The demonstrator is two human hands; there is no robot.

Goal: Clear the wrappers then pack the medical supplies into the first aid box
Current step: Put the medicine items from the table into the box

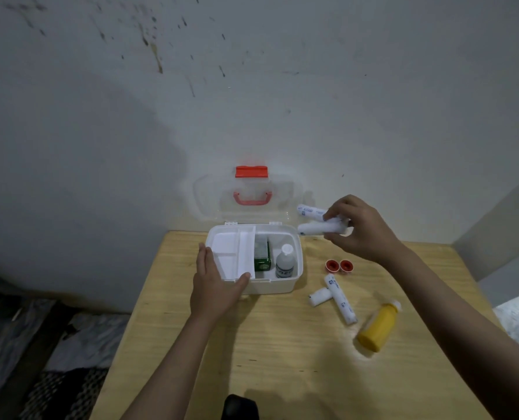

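Head view: the box sits open at the far middle of the desk, its clear lid leaning back against the wall. The left hand lies flat and spread on the box's near-left corner, thumb over the edge of the white tray – steadying, not gripping anything. The right hand hovers just right of the box's far corner, fingers closed round two wrapped rolls held side by side.

Inside, the right half already holds a green carton and a white bottle, so free space there is tight. My guess is the rolls go in next; held only at one end, one could slip out, or a careless drop could tip the bottle (it stands upright). The tray covers the left half and may need lifting if the rolls are meant underneath.

Still on the desk, right of the box – two red-cored tapes, two more rolls touching in a V, and a yellow bottle on its side, free to roll. No loose wrappers can be made out
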